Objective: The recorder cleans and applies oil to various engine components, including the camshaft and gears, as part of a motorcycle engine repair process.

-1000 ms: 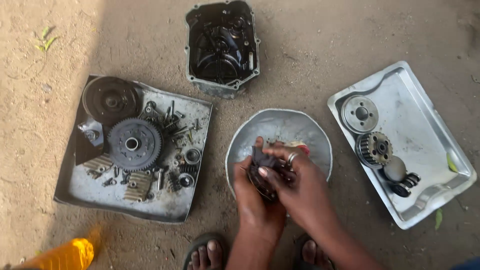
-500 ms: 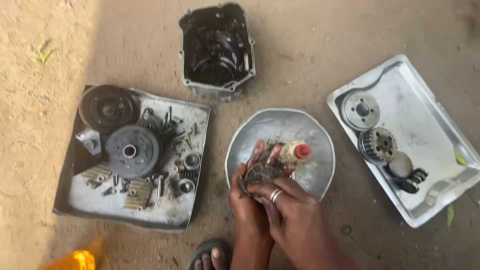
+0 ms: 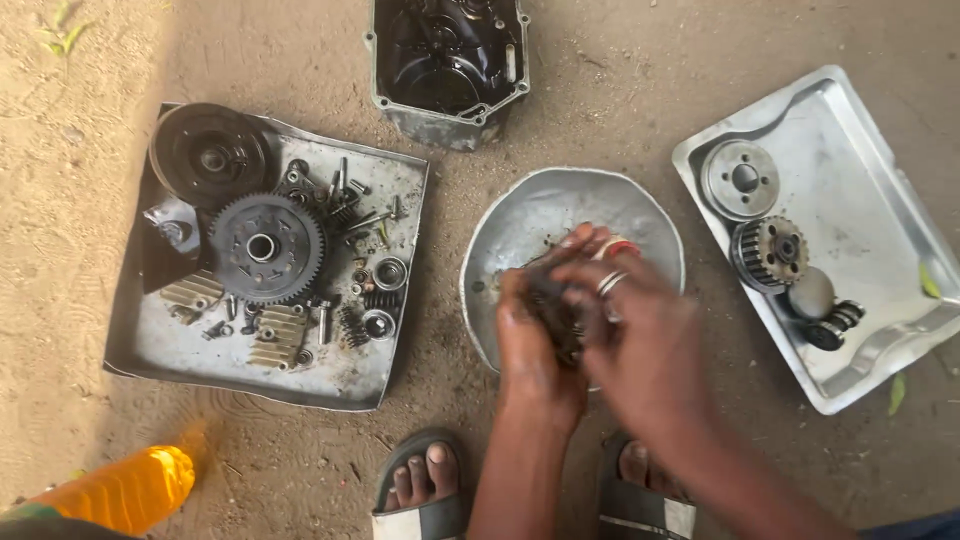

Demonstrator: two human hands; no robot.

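You're clamping a small dark greasy part [image 3: 556, 310] between left hand [image 3: 530, 335] and right hand [image 3: 635, 330], both grips pinching it over the round metal bowl [image 3: 520, 225]. Greasy fingers could be letting it slip past the rim into the sandy ground [image 3: 620, 100] beneath.

Dull metal, black grease and dry sand

The round bowl [image 3: 560, 215] is showing thin grey metal, scuffed and smeared, while the dark part [image 3: 555, 310] gripped by both hands is looking matt and oily. The square tray [image 3: 400, 200] is showing dented, stained sheet metal, carrying a toothed gear [image 3: 266, 248] of dull dark steel. The right-hand tray [image 3: 860, 150] is gleaming brighter, its metal smoother and cleaner. The engine cover [image 3: 447, 65] is looking like rough cast metal, blackened inside. The ground [image 3: 620, 90] is lying sandy and coarse; the yellow bottle [image 3: 125, 490] is shining like translucent plastic.
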